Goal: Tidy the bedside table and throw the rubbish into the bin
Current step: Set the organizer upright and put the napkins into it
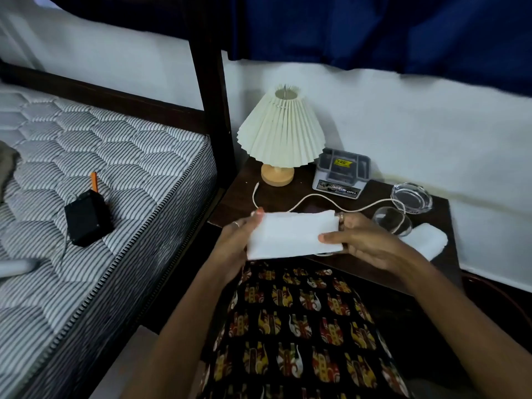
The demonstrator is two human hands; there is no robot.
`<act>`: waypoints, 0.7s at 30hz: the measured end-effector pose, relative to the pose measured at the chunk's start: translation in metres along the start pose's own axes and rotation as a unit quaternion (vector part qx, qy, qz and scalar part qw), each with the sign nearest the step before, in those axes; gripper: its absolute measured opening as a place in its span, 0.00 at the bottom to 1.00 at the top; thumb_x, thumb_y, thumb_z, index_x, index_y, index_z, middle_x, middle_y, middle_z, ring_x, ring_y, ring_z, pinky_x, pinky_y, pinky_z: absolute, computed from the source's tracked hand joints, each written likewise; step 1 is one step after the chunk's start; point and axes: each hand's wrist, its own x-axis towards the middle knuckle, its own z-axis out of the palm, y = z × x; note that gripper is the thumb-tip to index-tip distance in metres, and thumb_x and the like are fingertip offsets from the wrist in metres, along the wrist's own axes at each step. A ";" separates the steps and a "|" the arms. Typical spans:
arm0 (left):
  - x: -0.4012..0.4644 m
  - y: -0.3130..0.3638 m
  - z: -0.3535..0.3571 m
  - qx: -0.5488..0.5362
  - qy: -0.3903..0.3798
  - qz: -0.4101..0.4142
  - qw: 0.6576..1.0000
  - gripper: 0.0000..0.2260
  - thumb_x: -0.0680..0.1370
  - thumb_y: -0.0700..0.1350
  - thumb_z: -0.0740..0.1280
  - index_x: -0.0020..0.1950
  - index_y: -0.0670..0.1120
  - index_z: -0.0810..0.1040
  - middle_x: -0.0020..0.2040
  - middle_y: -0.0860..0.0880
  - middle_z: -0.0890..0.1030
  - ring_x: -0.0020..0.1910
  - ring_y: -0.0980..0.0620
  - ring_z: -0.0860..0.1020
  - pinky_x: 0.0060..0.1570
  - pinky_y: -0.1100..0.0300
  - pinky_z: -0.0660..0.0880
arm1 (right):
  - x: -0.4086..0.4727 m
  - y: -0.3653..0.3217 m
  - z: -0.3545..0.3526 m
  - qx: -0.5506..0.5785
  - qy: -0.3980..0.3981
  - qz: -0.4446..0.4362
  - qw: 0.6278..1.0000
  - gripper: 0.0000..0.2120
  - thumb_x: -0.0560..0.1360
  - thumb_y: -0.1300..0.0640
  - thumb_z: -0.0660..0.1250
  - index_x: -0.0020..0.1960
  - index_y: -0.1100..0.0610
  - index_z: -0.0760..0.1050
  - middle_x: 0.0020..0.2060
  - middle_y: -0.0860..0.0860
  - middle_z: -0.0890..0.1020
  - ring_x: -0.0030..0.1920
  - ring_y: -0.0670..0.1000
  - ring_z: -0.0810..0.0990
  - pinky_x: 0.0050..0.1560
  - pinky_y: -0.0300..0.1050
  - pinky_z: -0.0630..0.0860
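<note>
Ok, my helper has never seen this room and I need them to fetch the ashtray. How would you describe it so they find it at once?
Go to the dark wooden bedside table right of the bed, the one with the pleated lamp. At its far right corner, by the wall, sits the ashtray. It is clear glass, low, round and thick-rimmed, unlike the taller drinking glass just in front of it.

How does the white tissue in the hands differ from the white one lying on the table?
The held tissue is stretched flat between left hand and right hand; the other tissue lies loose and untouched near the bedside table edge, beside the glass. The held one looks larger. Both are white.
</note>
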 end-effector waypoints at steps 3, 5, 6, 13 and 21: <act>-0.015 0.005 0.006 0.046 -0.035 0.030 0.998 0.13 0.74 0.40 0.70 0.57 0.40 0.79 0.49 0.43 0.84 0.45 0.51 0.81 0.47 0.57 0.77 | -0.023 -0.004 -0.002 -0.029 0.011 -0.006 0.999 0.13 0.72 0.70 0.67 0.52 0.57 0.77 0.44 0.51 0.85 0.43 0.48 0.85 0.44 0.40 0.83; -0.027 0.007 0.011 0.062 -0.051 0.042 0.996 0.12 0.74 0.40 0.69 0.58 0.41 0.79 0.48 0.46 0.84 0.45 0.52 0.81 0.46 0.57 0.76 | -0.034 -0.006 -0.003 -0.018 0.037 -0.021 0.999 0.11 0.73 0.71 0.66 0.50 0.57 0.76 0.41 0.51 0.85 0.39 0.46 0.85 0.39 0.38 0.82; -0.035 0.010 0.015 0.058 -0.061 0.041 0.996 0.11 0.75 0.43 0.69 0.56 0.43 0.80 0.49 0.47 0.84 0.47 0.52 0.80 0.46 0.57 0.77 | -0.040 -0.007 -0.003 -0.010 0.049 -0.030 0.998 0.11 0.73 0.71 0.66 0.49 0.57 0.76 0.41 0.52 0.84 0.38 0.46 0.85 0.38 0.37 0.82; -0.077 0.013 0.029 0.040 -0.135 0.037 0.989 0.15 0.74 0.37 0.69 0.60 0.44 0.77 0.56 0.46 0.81 0.53 0.50 0.81 0.44 0.59 0.80 | -0.074 -0.010 -0.002 0.046 0.077 -0.081 0.993 0.11 0.73 0.73 0.64 0.48 0.59 0.75 0.44 0.54 0.81 0.40 0.49 0.83 0.38 0.36 0.82; -0.103 0.021 0.038 0.081 -0.161 0.113 0.977 0.11 0.77 0.32 0.60 0.47 0.38 0.81 0.51 0.42 0.83 0.54 0.48 0.80 0.49 0.65 0.79 | -0.095 -0.006 -0.005 0.088 0.082 -0.120 0.986 0.14 0.74 0.77 0.57 0.38 0.65 0.77 0.38 0.58 0.82 0.37 0.50 0.85 0.37 0.33 0.81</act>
